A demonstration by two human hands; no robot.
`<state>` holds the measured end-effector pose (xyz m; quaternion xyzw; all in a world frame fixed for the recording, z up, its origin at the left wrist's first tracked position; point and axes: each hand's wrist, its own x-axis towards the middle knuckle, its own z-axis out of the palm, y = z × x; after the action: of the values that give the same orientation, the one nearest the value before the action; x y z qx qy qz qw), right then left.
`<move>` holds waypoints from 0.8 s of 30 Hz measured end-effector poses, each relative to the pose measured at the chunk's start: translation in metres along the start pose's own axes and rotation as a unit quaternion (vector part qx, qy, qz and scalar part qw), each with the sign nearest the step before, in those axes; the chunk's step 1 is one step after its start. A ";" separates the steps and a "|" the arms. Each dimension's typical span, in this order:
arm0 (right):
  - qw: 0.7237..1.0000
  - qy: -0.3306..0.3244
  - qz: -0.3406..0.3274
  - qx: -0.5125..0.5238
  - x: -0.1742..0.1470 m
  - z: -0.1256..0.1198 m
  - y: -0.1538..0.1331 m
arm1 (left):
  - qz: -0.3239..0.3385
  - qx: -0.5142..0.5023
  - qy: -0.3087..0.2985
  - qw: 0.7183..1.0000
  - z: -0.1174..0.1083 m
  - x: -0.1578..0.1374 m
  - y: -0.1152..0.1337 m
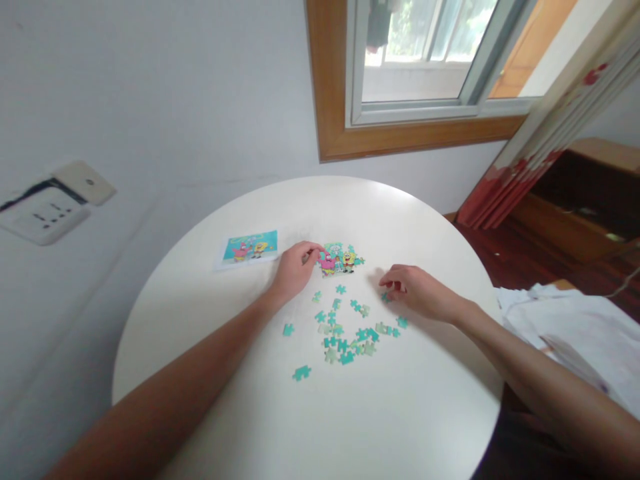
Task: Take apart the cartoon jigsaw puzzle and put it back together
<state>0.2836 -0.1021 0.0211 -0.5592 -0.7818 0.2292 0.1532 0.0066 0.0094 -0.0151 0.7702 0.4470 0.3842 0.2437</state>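
Near the centre of the round white table (425, 413), see a partly joined puzzle (336, 259): teal-backed, printed with a pink figure toward 8 o'clock and a yellow one toward 3, ragged with tabs along the 3 o'clock edge. Find it right at the fingertips of the left hand (296, 265), on their 3 o'clock side, and at 10 o'clock from the right hand (415, 288), apart from it. With left fingers drawn close together, cannot tell whether pinching anything. With right fingers curled narrow over a teal piece (385, 297), cannot tell whether gripping it. Note loose pieces (347, 358) strewn from 4 to 7 o'clock of the puzzle, and a printed sheet (253, 247) at 9, beyond the left hand.
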 end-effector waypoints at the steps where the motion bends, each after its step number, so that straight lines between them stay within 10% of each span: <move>1: 1.000 -0.010 -0.007 0.004 0.000 0.002 -0.001 | 0.002 0.000 0.000 1.000 0.000 0.000 0.000; 14: 0.998 -0.032 -0.057 0.024 0.011 0.002 -0.005 | 0.106 0.066 -0.066 0.990 -0.001 -0.003 0.009; 24: 0.962 0.146 -0.021 0.229 0.124 0.013 0.012 | 0.165 0.161 -0.199 0.952 -0.002 -0.011 0.014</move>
<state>0.2461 0.0161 0.0014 -0.5198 -0.6896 0.3141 0.3944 0.0087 -0.0068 -0.0076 0.9232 0.3116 0.1807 0.1337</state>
